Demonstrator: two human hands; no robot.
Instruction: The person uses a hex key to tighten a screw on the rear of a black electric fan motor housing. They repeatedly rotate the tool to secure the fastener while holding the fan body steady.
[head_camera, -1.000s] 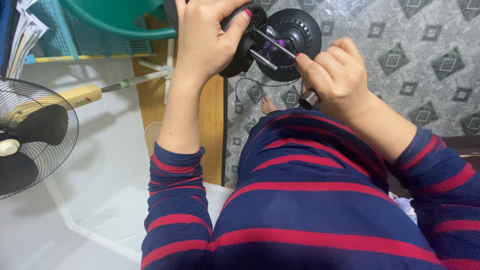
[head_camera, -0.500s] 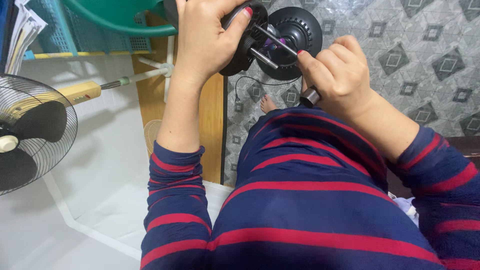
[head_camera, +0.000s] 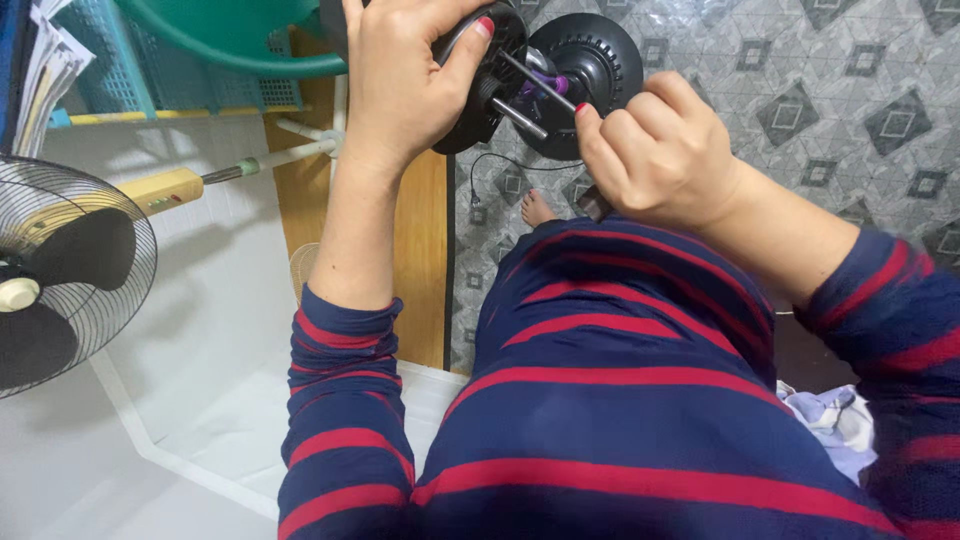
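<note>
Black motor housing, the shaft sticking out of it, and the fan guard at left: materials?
Black motor housing: looks like moulded plastic, matte, with ribbed vents. Shaft: likely bare metal, grey with a dull sheen. Fan guard: thin dark wire, probably painted or coated metal. Left hand grips the housing; right hand is at the shaft.

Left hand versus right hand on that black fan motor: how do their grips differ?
The left hand wraps the black motor housing with fingers spread; the right hand is curled tight, pinching near the metal shaft. The left sits higher, the right lower. Both have red nails and striped sleeves.
</note>
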